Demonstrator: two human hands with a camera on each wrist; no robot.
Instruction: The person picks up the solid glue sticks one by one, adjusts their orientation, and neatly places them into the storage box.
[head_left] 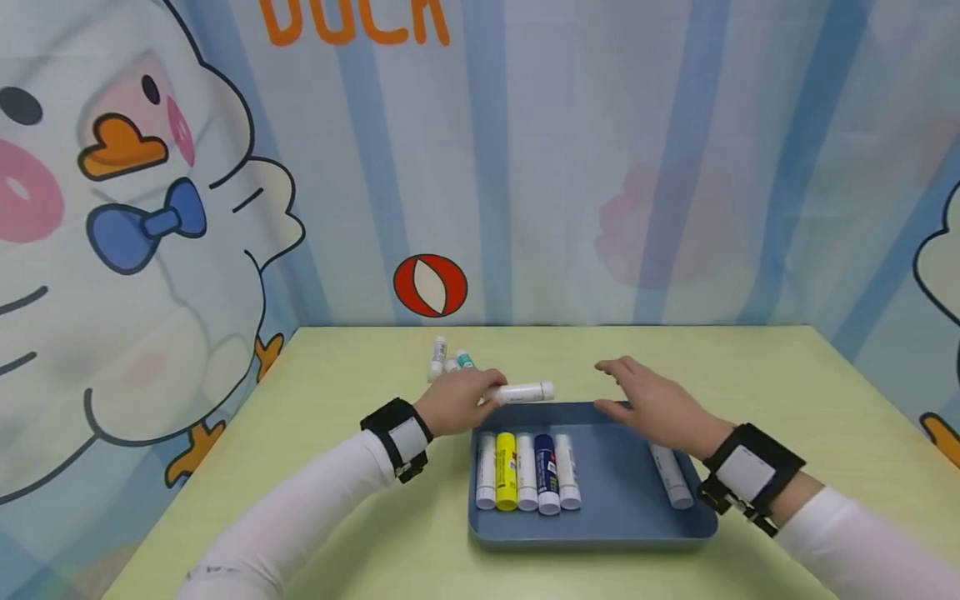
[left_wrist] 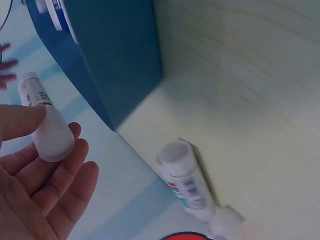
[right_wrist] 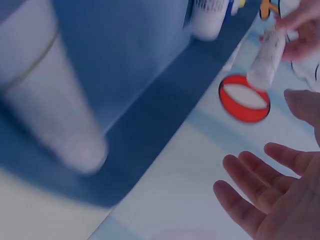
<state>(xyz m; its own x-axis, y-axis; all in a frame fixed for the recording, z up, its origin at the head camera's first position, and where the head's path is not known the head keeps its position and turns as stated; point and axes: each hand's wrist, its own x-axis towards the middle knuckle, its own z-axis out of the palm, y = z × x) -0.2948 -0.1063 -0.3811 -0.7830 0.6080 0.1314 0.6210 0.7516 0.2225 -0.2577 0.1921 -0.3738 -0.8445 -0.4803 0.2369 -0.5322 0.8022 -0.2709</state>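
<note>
My left hand (head_left: 459,402) pinches a white glue stick (head_left: 528,392) between thumb and fingers, just above the far left edge of the blue-grey tray (head_left: 615,529). The left wrist view shows the thumb across this glue stick (left_wrist: 52,132) and fingers beneath it. Over the tray's far right part hovers my right hand (head_left: 663,408), fingers spread and holding nothing. A row at the tray's left contains white glue sticks (head_left: 486,471), a yellow one (head_left: 506,471) and a dark blue one (head_left: 546,467). Near the tray's right wall lies another white glue stick (head_left: 672,479), partly hidden by the right hand.
Behind the left hand, a white glue stick (head_left: 437,360) and a green-marked one (head_left: 464,359) lie on the pale yellow table (head_left: 360,367), with another partly hidden between them. A printed cloth backdrop (head_left: 555,167) rises at the table's far edge.
</note>
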